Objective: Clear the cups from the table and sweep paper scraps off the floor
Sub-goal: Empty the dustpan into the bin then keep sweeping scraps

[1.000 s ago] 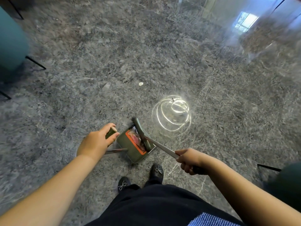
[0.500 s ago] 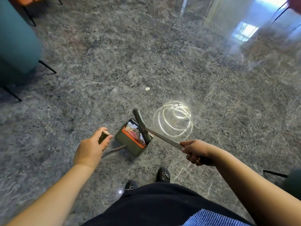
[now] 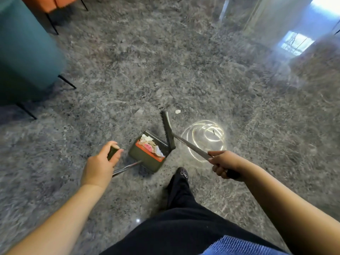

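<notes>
A white paper scrap lies alone on the grey marbled floor, just beyond the tip of the broom head and apart from it. More scraps, white and pink, are heaped inside the green dustpan, which sits just left of the broom head with its orange comb edge facing me. From where I watch, my left hand is curled round the wooden-capped grip of the dustpan's handle, thumb laid along the top, the metal shaft running down to the pan. My right hand is clenched on the broom's handle, fingers wrapped under it, the shaft angling up and left to the dark bristle head. Whether the bristles touch the floor I cannot tell through the motion blur. A ring-shaped reflection of light glows on the floor right of the broom. One dark shoe steps forward below the pan. A teal chair stands far left.
</notes>
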Action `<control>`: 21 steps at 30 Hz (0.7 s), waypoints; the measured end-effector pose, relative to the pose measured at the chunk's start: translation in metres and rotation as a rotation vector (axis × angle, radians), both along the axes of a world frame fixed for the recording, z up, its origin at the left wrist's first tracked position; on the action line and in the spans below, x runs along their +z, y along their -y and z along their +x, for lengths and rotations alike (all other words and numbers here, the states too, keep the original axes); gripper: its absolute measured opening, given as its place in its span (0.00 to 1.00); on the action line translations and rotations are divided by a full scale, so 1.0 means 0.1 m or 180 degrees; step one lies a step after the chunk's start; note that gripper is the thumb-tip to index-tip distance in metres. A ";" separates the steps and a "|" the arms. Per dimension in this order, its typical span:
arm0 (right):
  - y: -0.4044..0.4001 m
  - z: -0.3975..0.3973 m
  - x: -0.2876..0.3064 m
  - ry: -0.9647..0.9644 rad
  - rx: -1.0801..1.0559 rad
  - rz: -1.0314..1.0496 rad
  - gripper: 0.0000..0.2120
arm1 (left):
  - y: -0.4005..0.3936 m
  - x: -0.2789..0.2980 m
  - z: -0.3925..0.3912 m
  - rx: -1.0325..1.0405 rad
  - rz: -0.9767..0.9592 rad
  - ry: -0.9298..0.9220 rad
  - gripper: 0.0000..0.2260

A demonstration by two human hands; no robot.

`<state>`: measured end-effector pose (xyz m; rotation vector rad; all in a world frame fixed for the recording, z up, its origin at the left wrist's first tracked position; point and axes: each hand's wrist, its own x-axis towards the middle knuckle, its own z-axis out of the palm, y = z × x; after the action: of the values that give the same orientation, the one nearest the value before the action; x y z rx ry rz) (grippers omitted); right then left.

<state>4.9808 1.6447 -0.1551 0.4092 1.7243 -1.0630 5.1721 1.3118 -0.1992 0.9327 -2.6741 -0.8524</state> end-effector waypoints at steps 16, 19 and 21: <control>0.40 -2.09 0.01 -0.0128 0.0139 0.0351 0.25 | 0.49 0.32 -2.20 -0.0198 -0.0031 0.0430 0.14; 0.46 -2.27 -0.03 -0.0164 0.0044 0.0417 0.27 | 0.69 0.27 -2.59 -0.0304 0.0043 0.0502 0.12; 0.53 -2.36 -0.05 -0.0171 -0.0021 0.0450 0.27 | 0.84 0.23 -2.84 -0.0383 0.0215 0.0579 0.12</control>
<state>4.7446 1.5920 -0.1602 0.4795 1.8537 -0.9676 4.8877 1.2274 -0.1764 0.9125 -2.8989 -0.9299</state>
